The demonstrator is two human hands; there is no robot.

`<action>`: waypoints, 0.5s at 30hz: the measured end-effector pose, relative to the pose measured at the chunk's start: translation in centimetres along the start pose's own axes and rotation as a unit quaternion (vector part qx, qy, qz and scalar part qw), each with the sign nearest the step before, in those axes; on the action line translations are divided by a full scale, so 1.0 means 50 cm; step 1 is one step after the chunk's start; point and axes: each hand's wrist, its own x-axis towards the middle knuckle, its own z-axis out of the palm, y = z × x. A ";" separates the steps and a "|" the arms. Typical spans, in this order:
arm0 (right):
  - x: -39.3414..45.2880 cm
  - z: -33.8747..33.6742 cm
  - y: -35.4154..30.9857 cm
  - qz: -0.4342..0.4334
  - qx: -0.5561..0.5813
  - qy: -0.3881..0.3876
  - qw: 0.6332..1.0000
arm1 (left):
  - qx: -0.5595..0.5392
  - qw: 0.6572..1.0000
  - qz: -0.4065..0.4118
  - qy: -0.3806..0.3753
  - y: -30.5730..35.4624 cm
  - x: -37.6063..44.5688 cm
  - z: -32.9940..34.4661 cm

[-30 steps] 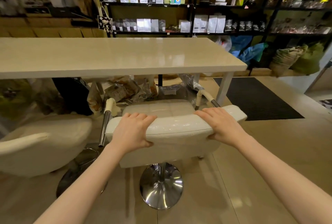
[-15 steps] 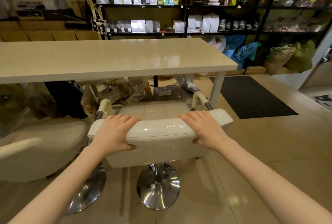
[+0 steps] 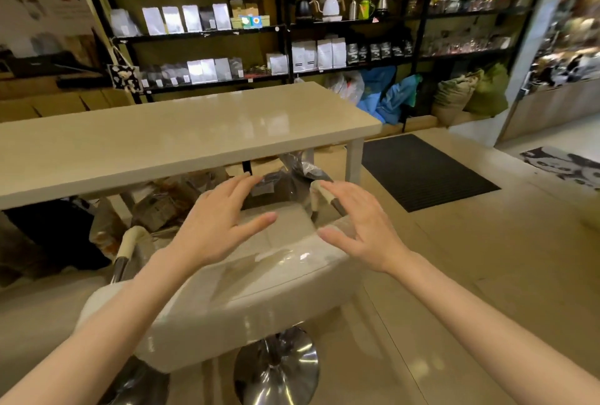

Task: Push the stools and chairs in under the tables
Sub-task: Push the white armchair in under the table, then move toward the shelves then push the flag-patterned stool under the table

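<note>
A white padded bar stool [image 3: 259, 291] with a low backrest and a chrome round base [image 3: 276, 369] stands in front of the long cream table [image 3: 181, 135], its seat partly under the table's near edge. My left hand [image 3: 216, 226] hovers above the backrest with fingers spread, holding nothing. My right hand [image 3: 360, 226] hovers likewise over the stool's right side, fingers loosely spread. A second white stool [image 3: 39, 313] shows at the lower left, with a chrome base [image 3: 136, 382].
Bags and packages [image 3: 168, 200] lie under the table. Black shelves [image 3: 285, 28] of packets and kettles line the back wall. A dark floor mat [image 3: 422, 171] lies to the right, with sacks [image 3: 467, 96] behind it. Beige tiled floor [image 3: 470, 274] stretches right.
Both hands have let go of the stool's backrest and lifted off with fingers spread. The view has moved closer and tilted; the stool sits nearer the table.
</note>
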 end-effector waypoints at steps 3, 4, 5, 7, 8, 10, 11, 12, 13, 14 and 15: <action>0.017 -0.073 0.092 0.050 -0.035 0.066 0.996 | -0.038 0.999 0.028 0.027 0.076 0.123 0.040; 0.022 -0.100 0.128 0.075 -0.042 0.080 0.993 | -0.053 0.997 0.037 0.037 0.103 0.165 0.056; 0.026 -0.127 0.167 0.098 -0.048 0.091 0.990 | -0.063 0.996 0.046 0.047 0.132 0.208 0.073; 0.030 -0.185 0.245 0.133 -0.061 0.107 0.983 | -0.077 0.993 0.060 0.064 0.190 0.294 0.113; 0.034 -0.216 0.285 0.141 -0.070 0.113 0.981 | -0.081 0.992 0.065 0.072 0.218 0.340 0.135; 0.043 -0.275 0.365 0.147 -0.091 0.111 0.979 | -0.079 0.991 0.069 0.088 0.273 0.431 0.179; 0.050 -0.306 0.406 0.148 -0.101 0.106 0.978 | -0.079 0.990 0.067 0.095 0.300 0.476 0.202; 0.059 -0.336 0.445 0.145 -0.108 0.101 0.978 | -0.081 0.990 0.064 0.100 0.326 0.520 0.223; 0.070 -0.365 0.485 0.144 -0.114 0.098 0.978 | -0.082 0.989 0.065 0.105 0.353 0.564 0.243; 0.082 -0.393 0.522 0.142 -0.119 0.097 0.978 | -0.084 0.988 0.067 0.111 0.379 0.608 0.261; 0.094 -0.420 0.558 0.140 -0.124 0.099 0.977 | -0.085 0.987 0.066 0.119 0.404 0.649 0.278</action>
